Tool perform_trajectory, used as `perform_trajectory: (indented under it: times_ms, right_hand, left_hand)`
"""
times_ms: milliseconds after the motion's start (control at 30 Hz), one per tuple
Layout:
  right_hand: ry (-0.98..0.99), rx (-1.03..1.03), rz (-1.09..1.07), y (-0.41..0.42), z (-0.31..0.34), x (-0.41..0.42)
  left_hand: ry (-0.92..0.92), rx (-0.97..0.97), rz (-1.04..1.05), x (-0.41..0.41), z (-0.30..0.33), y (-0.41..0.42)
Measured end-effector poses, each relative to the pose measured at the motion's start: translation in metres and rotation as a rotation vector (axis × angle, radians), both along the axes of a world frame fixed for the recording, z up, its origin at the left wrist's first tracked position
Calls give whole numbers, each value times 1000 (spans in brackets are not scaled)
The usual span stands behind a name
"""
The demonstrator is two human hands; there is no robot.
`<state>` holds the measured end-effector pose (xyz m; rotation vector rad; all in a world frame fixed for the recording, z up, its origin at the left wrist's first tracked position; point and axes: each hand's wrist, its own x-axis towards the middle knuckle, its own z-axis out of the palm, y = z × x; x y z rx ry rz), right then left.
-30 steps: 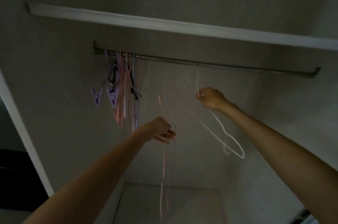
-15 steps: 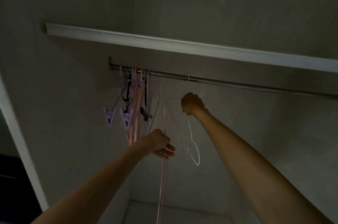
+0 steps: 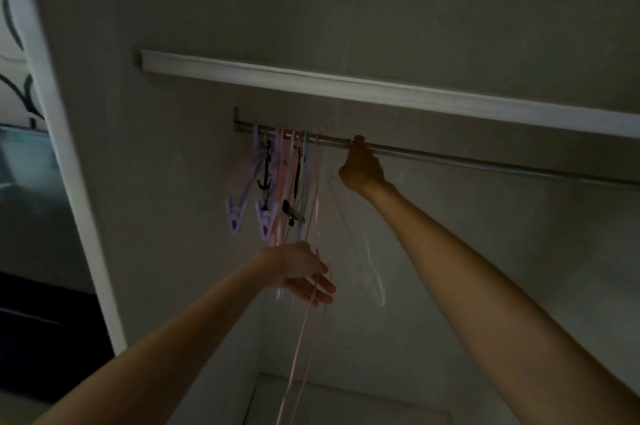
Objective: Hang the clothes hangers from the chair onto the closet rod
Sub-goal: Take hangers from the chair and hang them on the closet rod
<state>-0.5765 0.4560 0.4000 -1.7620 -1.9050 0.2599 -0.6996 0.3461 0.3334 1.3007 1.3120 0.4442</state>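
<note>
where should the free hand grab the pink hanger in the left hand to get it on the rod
Judging by its pose, pinch the pink hanger near its top, just above the left hand, coming from the right. It hangs long and thin below that hand, so a high hold should keep the hook pointed up toward the closet rod.

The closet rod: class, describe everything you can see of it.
The closet rod is a thin, dull metal bar running level beneath a pale shelf edge, fixed to the wall by a bracket at its left end. Several hangers bunch there. The right hand reaches up and touches it beside them.
</note>
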Motion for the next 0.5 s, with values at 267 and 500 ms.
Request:
perform_trajectory:
  times_ms: [267, 500]
  right_hand:
    - [-41, -126, 105, 8, 2, -36]
    - [-416, -77, 101, -12, 4, -46]
  left_hand:
    - [10, -21, 22, -26, -11, -15]
    - [38, -84, 20, -39, -13, -26]
